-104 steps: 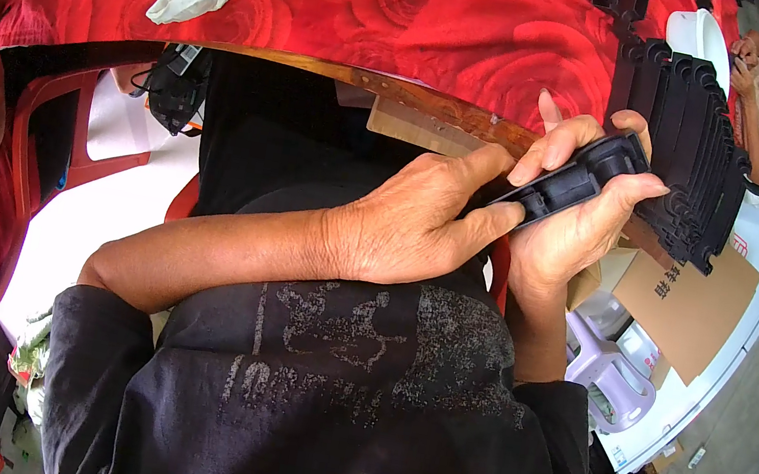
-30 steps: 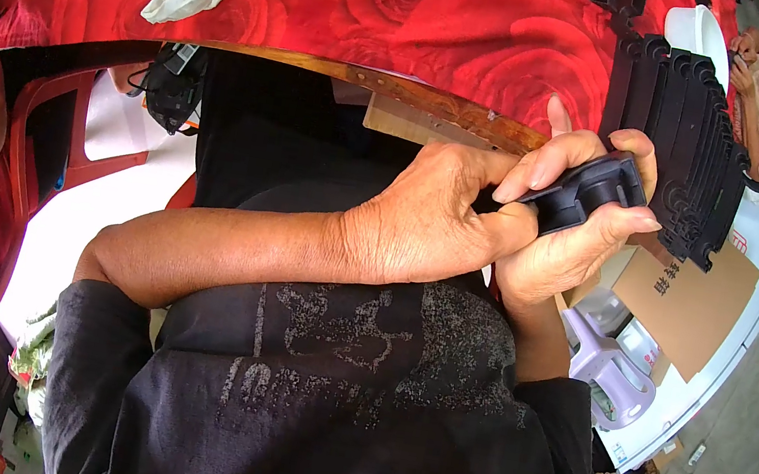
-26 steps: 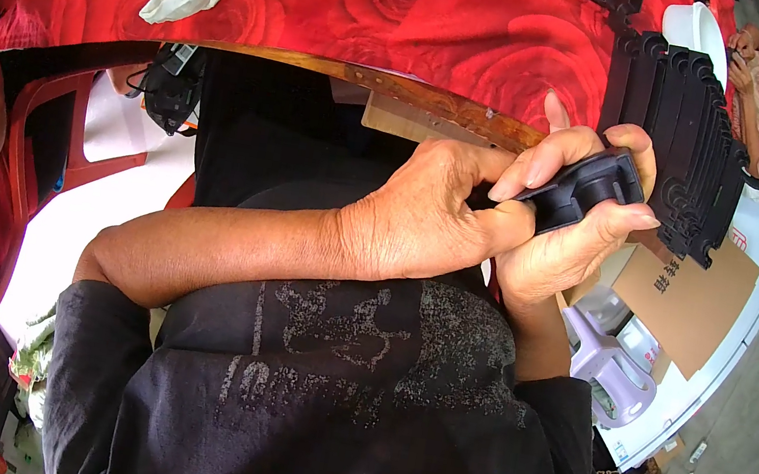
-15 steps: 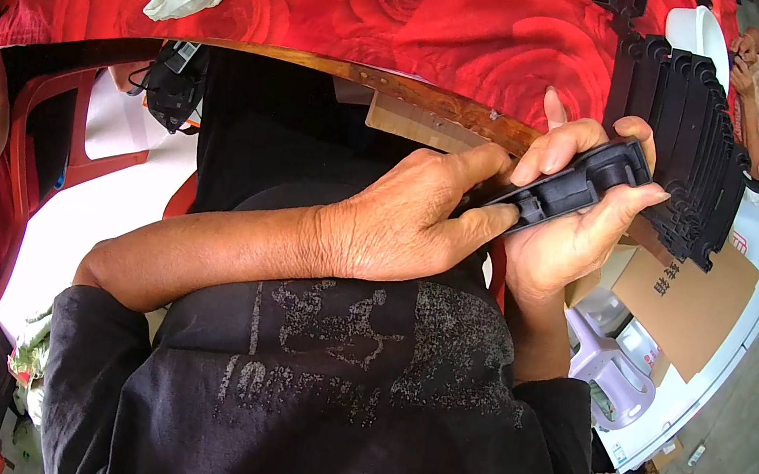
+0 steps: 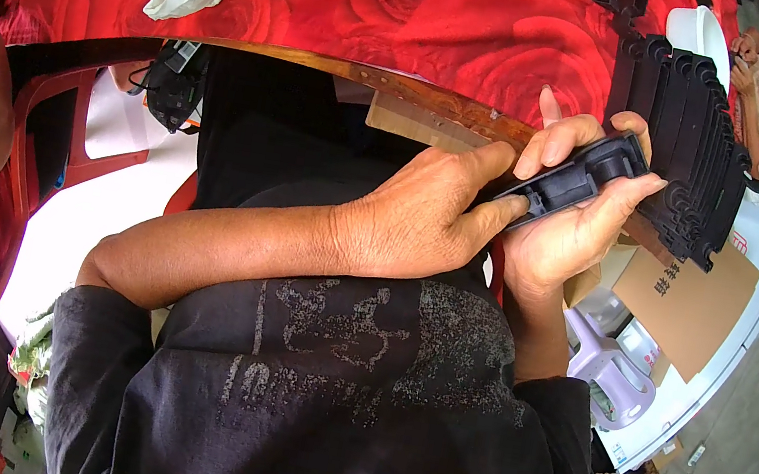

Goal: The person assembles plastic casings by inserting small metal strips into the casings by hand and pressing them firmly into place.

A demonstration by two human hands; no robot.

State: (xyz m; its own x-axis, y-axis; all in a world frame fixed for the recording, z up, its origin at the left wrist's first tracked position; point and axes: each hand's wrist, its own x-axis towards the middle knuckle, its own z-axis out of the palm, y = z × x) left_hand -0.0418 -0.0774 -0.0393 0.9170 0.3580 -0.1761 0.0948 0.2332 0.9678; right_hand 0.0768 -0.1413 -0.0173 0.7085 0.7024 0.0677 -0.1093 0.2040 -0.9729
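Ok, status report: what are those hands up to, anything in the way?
Right hand holding recessed black molded piece by its sides. Left hand on its lower-left end. Stacked black strips close beyond right hand; nothing seen blocking.

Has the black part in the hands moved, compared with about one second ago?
Yes. Judged against the wooden table edge, the black part now sits a little higher in the picture.

The left arm [image 5: 219, 246] reaches right. The left hand [image 5: 418, 215] pinches with its thumb [image 5: 491, 219], near the right hand [image 5: 559, 246], whose fingers [image 5: 561, 145] curl.
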